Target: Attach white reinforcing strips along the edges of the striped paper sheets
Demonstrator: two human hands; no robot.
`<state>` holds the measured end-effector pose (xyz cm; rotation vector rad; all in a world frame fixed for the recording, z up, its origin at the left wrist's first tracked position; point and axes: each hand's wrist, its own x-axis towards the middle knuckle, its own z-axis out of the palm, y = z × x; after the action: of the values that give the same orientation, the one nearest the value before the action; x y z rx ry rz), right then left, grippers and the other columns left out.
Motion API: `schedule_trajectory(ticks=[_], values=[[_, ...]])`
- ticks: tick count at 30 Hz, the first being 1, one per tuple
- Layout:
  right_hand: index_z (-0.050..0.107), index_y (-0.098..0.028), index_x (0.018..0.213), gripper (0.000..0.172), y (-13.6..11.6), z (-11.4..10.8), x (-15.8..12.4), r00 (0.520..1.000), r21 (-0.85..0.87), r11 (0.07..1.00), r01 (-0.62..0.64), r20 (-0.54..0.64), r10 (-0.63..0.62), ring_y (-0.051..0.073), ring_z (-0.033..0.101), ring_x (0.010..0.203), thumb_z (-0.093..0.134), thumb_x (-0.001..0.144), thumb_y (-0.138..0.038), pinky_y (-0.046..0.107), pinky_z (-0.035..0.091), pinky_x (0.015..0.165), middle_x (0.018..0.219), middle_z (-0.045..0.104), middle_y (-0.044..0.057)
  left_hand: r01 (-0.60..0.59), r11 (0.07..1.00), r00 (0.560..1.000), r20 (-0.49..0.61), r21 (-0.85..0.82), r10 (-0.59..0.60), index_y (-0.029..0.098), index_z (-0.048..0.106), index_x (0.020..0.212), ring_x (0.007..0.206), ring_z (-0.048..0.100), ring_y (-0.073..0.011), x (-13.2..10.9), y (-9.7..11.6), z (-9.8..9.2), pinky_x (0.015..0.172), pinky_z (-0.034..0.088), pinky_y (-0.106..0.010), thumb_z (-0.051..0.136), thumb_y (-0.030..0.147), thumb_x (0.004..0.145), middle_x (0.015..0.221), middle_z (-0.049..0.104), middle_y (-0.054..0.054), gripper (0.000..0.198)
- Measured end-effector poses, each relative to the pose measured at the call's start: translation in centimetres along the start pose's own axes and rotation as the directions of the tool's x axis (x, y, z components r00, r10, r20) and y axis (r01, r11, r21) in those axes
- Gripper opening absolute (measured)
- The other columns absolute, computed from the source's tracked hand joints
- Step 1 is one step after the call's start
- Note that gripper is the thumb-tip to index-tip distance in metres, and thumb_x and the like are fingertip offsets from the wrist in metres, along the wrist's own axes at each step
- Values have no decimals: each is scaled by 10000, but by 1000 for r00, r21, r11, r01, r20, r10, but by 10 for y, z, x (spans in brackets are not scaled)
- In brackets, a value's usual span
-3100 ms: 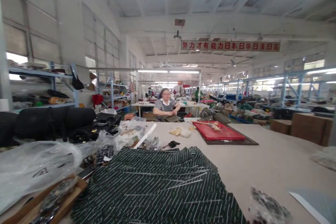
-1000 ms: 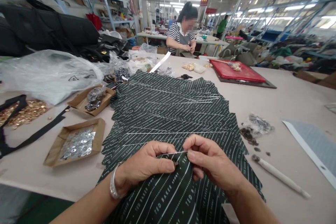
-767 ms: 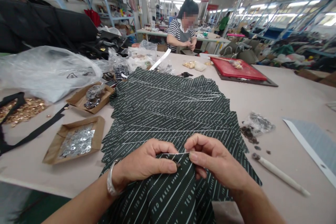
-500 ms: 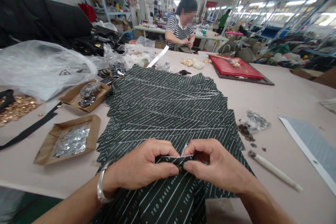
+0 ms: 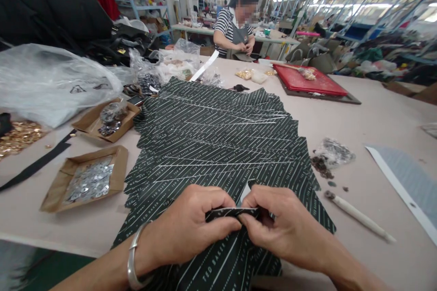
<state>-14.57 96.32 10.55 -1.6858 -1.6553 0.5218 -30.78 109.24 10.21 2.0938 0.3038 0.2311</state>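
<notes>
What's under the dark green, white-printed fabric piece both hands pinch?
Overlapping matching fabric sheets show beyond the held piece; whatever lies directly beneath it is covered.

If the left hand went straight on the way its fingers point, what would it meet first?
Most likely the right hand, whose thumb and fingertips face those of the left hand across the pinched cloth; whether the two touch is hard to tell.

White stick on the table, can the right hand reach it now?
Probably yes: the white stick lies just right of the right hand, nothing standing between, though that hand is pinching patterned fabric.
</notes>
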Motion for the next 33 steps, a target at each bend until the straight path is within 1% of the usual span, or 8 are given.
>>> schedule_trajectory(ticks=[5,7,11,14,19,24,28,33], values=[[551,-168,730,103,4,14,-6,972,-166,976,138,-166,-166,61,486,538,533,781,-80,208,333,523,624,516,-52,-78,995,992,-99,63,84,190,633,804,638,535,-50,-4,-1,5,617,369,-176,624,152,860,706,611,78,69],[558,-172,762,108,7,18,-8,965,-169,976,138,-201,-171,66,485,543,524,797,-75,212,333,523,637,513,-51,-123,986,985,-111,108,135,197,630,845,663,550,-56,-5,-4,7,629,381,-180,613,150,879,741,620,73,61],[585,-184,826,118,7,16,-13,995,-51,998,39,-86,-44,67,493,542,527,824,-81,199,354,517,672,533,-48,-229,917,956,-103,326,275,185,611,886,662,550,-96,-10,-11,12,584,364,-241,543,185,940,757,604,38,87],[588,-180,846,137,4,11,-16,1000,-76,997,22,11,-22,95,507,587,501,839,-76,234,360,551,702,533,-27,-258,841,938,-87,475,336,180,590,881,638,550,-124,-14,-13,15,551,342,-284,484,198,969,727,570,24,139],[541,-167,802,144,1,12,-22,990,-215,968,126,86,-110,135,474,635,471,890,-77,285,342,583,729,499,1,-279,785,917,-89,553,388,181,582,907,594,528,-139,-18,-17,19,519,337,-301,467,179,969,698,532,21,131],[517,-183,754,205,-4,14,-29,944,-489,810,325,112,-311,189,386,601,434,903,-70,345,254,557,701,482,26,-311,782,887,-131,541,443,168,593,991,545,504,-130,-19,-25,24,489,341,-287,475,194,967,682,533,20,123],[532,-186,775,169,-7,13,-30,943,-521,791,321,101,-316,199,392,611,476,919,-117,348,251,573,700,476,24,-337,739,825,-195,583,530,135,577,1072,593,552,-126,-21,-26,27,546,375,-280,517,155,946,715,608,7,141],[522,-191,771,188,-7,11,-28,947,-534,787,309,97,-306,196,398,612,519,958,-216,349,240,565,702,473,12,-380,656,797,-129,652,590,147,583,965,502,415,-139,-27,-23,28,497,271,-308,462,94,949,563,480,36,133]])
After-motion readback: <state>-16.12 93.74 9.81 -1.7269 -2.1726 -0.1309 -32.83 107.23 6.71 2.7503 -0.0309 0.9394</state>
